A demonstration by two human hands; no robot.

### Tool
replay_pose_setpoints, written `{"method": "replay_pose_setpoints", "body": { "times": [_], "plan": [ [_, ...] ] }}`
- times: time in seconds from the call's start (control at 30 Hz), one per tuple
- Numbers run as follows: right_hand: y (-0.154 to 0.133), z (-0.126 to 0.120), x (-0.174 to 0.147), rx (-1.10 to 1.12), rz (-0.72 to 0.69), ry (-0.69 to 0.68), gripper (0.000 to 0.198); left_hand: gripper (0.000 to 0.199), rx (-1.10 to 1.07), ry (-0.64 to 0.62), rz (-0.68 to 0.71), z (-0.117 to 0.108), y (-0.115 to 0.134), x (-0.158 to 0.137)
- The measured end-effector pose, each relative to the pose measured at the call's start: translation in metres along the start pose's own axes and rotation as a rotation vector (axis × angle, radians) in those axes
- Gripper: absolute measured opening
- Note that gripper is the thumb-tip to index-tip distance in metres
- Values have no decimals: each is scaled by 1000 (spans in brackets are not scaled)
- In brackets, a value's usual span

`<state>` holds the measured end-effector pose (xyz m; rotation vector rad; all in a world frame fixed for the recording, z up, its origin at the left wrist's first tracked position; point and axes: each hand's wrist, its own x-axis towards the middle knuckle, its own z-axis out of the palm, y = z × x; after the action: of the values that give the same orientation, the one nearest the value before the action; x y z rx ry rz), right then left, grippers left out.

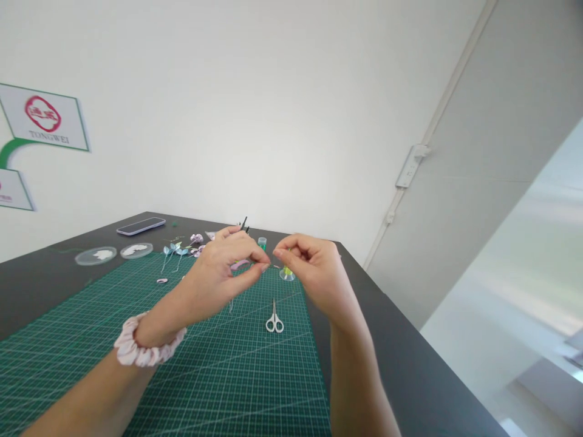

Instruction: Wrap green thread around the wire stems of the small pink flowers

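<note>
My left hand (223, 261), a pale scrunchie (148, 349) round its wrist, is held above the green cutting mat (218, 376) with thumb and forefinger pinched together. Close by on its right, my right hand (312, 267) also pinches with thumb and fingertips. Whatever lies between the fingertips is too fine to make out. Behind the right fingers a spool of yellow-green thread (287, 275) is partly hidden. White-handled scissors (274, 323) lie on the mat below the hands. A pink curved piece (239, 265) shows behind the left fingers.
Light blue petals on thin stems (175, 250) and purple flowers (197, 238) lie left of my hands. Two shallow clear dishes with white pieces (96, 255) and a phone (141, 226) are farther left. A small green-filled jar (262, 243) stands behind. A wall closes the table's back.
</note>
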<state>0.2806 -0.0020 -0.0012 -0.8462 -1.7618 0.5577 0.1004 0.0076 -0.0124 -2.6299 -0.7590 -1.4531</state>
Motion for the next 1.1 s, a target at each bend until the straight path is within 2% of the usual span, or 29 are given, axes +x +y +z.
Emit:
{"method": "replay_pose_setpoints", "body": {
  "times": [0.2, 0.37, 0.53, 0.77, 0.93, 1.1],
  "plan": [
    [6, 4, 6, 214, 78, -128, 17, 13, -55, 99, -37, -2, 4, 2],
    [2, 8, 5, 184, 105, -176, 17, 16, 21, 190, -130, -3, 5, 2],
    [-3, 13, 0, 95, 103, -164, 18, 15, 71, 220, -141, -1, 1, 0],
    [-10, 13, -10, -154, -10, -45, 18, 15, 141, 218, -93, 0, -3, -2],
    [-10, 11, -10, -244, -130, 21, 18, 18, 184, 112, -58, -2, 0, 0],
    [-3, 7, -4, -175, -72, 74, 16, 17, 155, 41, -20, -3, 1, 0]
  ]
}}
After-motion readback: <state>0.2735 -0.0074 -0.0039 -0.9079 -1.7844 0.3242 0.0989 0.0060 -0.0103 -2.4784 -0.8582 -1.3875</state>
